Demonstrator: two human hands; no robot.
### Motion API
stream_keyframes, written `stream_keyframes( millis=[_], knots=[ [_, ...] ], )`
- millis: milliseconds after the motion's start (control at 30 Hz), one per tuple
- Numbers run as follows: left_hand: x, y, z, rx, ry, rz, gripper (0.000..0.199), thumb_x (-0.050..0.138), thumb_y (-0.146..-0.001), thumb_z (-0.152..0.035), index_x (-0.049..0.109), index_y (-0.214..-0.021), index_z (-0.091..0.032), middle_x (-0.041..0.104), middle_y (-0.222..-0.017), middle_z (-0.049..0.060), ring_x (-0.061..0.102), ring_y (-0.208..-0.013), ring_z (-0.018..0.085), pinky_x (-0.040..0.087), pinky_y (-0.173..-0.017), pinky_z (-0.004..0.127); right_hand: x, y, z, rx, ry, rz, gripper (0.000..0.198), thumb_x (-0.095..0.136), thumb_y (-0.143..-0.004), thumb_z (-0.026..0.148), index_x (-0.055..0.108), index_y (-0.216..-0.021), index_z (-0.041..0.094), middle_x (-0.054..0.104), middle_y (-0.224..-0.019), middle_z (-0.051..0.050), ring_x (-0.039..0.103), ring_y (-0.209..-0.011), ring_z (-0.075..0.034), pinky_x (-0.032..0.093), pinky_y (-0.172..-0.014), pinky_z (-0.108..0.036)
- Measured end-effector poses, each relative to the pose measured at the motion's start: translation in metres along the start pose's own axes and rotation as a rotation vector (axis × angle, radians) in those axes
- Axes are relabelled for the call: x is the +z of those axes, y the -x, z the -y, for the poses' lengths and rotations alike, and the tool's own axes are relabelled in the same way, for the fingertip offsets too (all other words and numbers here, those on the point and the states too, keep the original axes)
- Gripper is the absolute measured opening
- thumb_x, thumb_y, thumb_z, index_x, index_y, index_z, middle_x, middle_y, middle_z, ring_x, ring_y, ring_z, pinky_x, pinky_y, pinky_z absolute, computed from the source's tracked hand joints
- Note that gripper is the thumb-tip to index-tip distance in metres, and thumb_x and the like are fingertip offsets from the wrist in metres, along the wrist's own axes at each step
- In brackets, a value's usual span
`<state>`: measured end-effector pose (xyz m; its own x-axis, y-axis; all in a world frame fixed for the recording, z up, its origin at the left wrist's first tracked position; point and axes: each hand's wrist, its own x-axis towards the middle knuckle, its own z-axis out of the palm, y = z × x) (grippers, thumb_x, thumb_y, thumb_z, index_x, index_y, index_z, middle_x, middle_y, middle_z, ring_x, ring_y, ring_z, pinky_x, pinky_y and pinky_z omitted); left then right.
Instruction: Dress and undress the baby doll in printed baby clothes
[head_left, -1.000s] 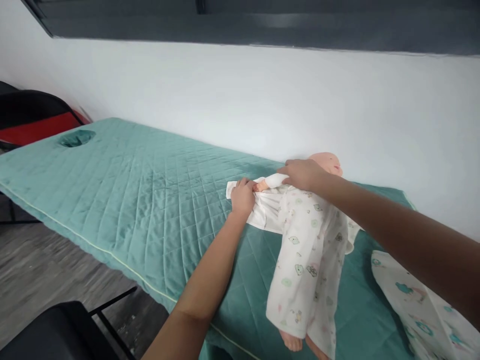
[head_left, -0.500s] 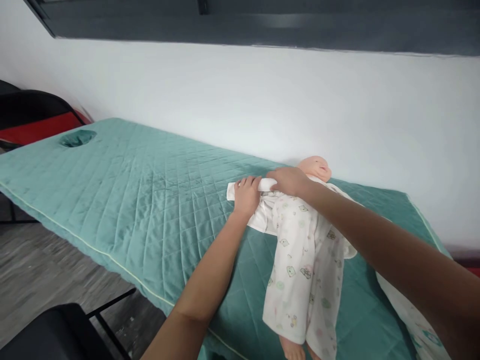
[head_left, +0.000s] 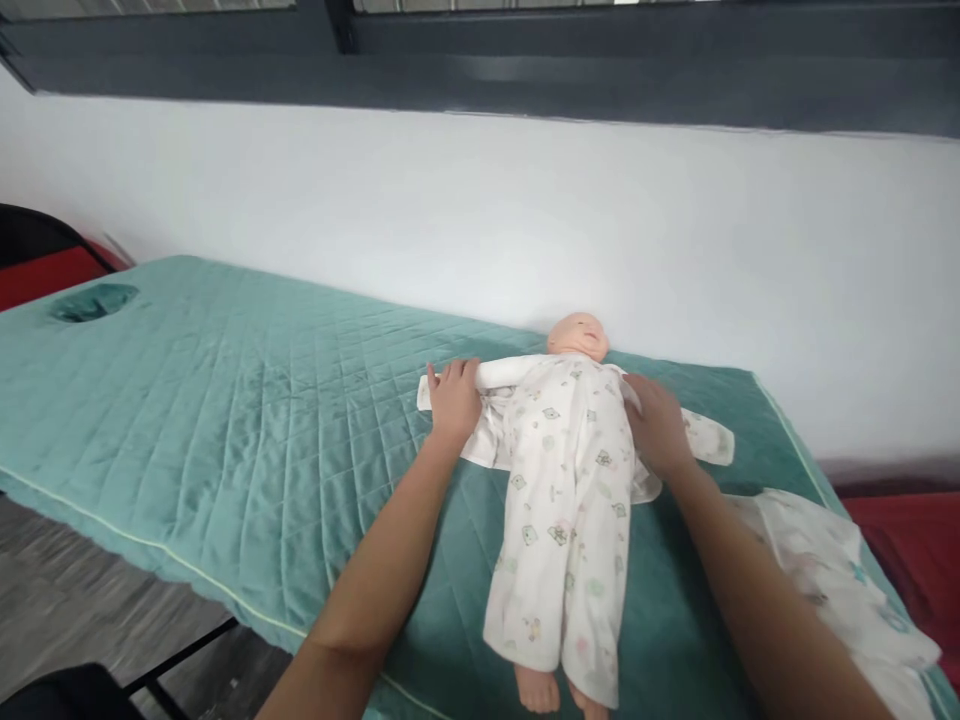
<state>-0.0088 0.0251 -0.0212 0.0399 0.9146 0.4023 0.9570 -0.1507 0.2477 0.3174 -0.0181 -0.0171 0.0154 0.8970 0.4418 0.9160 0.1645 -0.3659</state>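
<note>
A baby doll lies on its back, dressed in white printed clothes, with its bare feet towards me. Under it a white baby shirt is spread, one sleeve reaching out on each side. My left hand is closed over the sleeve at the doll's outstretched arm on the left. At the doll's other shoulder, my right hand has curled fingers at the shirt's edge; its fingertips are partly hidden. The shirt's right sleeve lies flat beyond that hand.
Green quilted cover spans the long bed, with a face hole at the far left. Crumpled white cloth lies at the right. A white wall runs behind; a black chair stands at lower left.
My right hand has moved from the doll's left-side sleeve across its chest to the other shoulder. My left hand stays on the sleeve. The view has shifted, showing more of the right side.
</note>
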Motion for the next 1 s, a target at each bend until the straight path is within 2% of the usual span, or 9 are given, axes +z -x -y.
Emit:
stream_keyframes(
  millis=[100, 167, 267, 333, 467, 567, 700, 867, 1000],
  knots=[
    [-0.012, 0.008, -0.013, 0.075, 0.033, -0.040, 0.053, 0.039, -0.086, -0.005, 0.057, -0.133, -0.022, 0.060, -0.138, 0.009, 0.048, -0.135, 0.028, 0.016, -0.123, 0.063, 0.007, 0.004, 0.000, 0.021, 0.052, 0.038, 0.051, 0.036, -0.091, 0.019, 0.050, -0.140, 0.021, 0.056, -0.143, -0.012, 0.047, -0.135, -0.028, 0.026, -0.116, -0.060],
    [-0.024, 0.012, -0.027, 0.121, 0.141, -0.055, 0.048, 0.038, -0.088, -0.005, 0.060, -0.128, -0.022, 0.061, -0.138, 0.007, 0.049, -0.135, 0.022, 0.024, -0.124, 0.050, 0.007, 0.003, 0.003, 0.040, 0.049, 0.071, 0.053, 0.035, -0.091, 0.019, 0.047, -0.142, 0.024, 0.054, -0.146, -0.010, 0.045, -0.138, -0.027, 0.021, -0.118, -0.062],
    [-0.043, 0.016, -0.061, 0.187, 0.370, 0.025, 0.039, 0.038, -0.095, -0.014, 0.064, -0.123, -0.023, 0.066, -0.131, 0.004, 0.057, -0.126, 0.015, 0.041, -0.115, 0.032, 0.006, 0.002, 0.005, 0.055, 0.030, 0.117, 0.056, 0.037, -0.089, 0.019, 0.044, -0.144, 0.024, 0.051, -0.149, -0.009, 0.042, -0.139, -0.027, 0.016, -0.119, -0.063],
    [-0.053, 0.013, -0.092, 0.272, 0.435, 0.116, 0.036, 0.038, -0.098, -0.021, 0.064, -0.122, -0.024, 0.067, -0.130, 0.002, 0.058, -0.124, 0.014, 0.044, -0.112, 0.030, 0.005, 0.003, 0.004, 0.066, 0.036, 0.135, 0.060, 0.038, -0.086, 0.015, 0.044, -0.145, 0.023, 0.049, -0.151, -0.010, 0.042, -0.139, -0.027, 0.014, -0.120, -0.062],
    [-0.062, -0.002, -0.161, 0.560, 0.183, 0.296, 0.032, 0.042, -0.096, -0.019, 0.070, -0.111, -0.018, 0.069, -0.122, 0.008, 0.058, -0.120, 0.021, 0.042, -0.109, 0.035, 0.000, 0.004, 0.001, 0.162, 0.032, 0.089, 0.060, 0.038, -0.082, 0.011, 0.049, -0.140, 0.022, 0.055, -0.144, -0.011, 0.045, -0.136, -0.028, 0.013, -0.119, -0.061],
    [-0.055, -0.020, -0.203, 0.619, -0.092, 0.450, 0.029, 0.046, -0.090, -0.010, 0.073, -0.102, -0.012, 0.068, -0.115, 0.015, 0.060, -0.114, 0.027, 0.044, -0.101, 0.040, -0.005, 0.004, -0.004, 0.244, 0.022, 0.013, 0.055, 0.042, -0.082, 0.013, 0.054, -0.135, 0.020, 0.059, -0.138, -0.012, 0.050, -0.131, -0.030, 0.021, -0.117, -0.058],
    [-0.032, -0.038, -0.237, 0.559, -0.185, 0.533, 0.027, 0.052, -0.091, -0.016, 0.072, -0.109, -0.012, 0.064, -0.124, 0.018, 0.060, -0.115, 0.029, 0.046, -0.095, 0.040, -0.009, 0.001, -0.010, 0.312, -0.041, -0.071, 0.049, 0.049, -0.081, 0.020, 0.060, -0.128, 0.017, 0.064, -0.132, -0.013, 0.055, -0.124, -0.030, 0.030, -0.112, -0.050],
    [-0.002, -0.037, -0.257, 0.481, -0.268, 0.570, 0.038, 0.047, -0.094, -0.019, 0.065, -0.126, -0.009, 0.060, -0.132, 0.022, 0.055, -0.121, 0.034, 0.042, -0.102, 0.052, -0.009, -0.001, -0.007, 0.350, -0.114, -0.142, 0.043, 0.048, -0.085, 0.030, 0.063, -0.122, 0.017, 0.067, -0.125, -0.014, 0.058, -0.117, -0.031, 0.035, -0.107, -0.049],
    [0.006, -0.037, -0.260, 0.467, -0.295, 0.550, 0.042, 0.040, -0.095, -0.015, 0.061, -0.131, -0.008, 0.058, -0.133, 0.023, 0.054, -0.123, 0.036, 0.039, -0.103, 0.055, -0.009, 0.000, -0.011, 0.333, -0.123, -0.155, 0.042, 0.045, -0.083, 0.024, 0.066, -0.119, 0.019, 0.068, -0.124, -0.013, 0.060, -0.116, -0.031, 0.036, -0.106, -0.050]
  ],
)
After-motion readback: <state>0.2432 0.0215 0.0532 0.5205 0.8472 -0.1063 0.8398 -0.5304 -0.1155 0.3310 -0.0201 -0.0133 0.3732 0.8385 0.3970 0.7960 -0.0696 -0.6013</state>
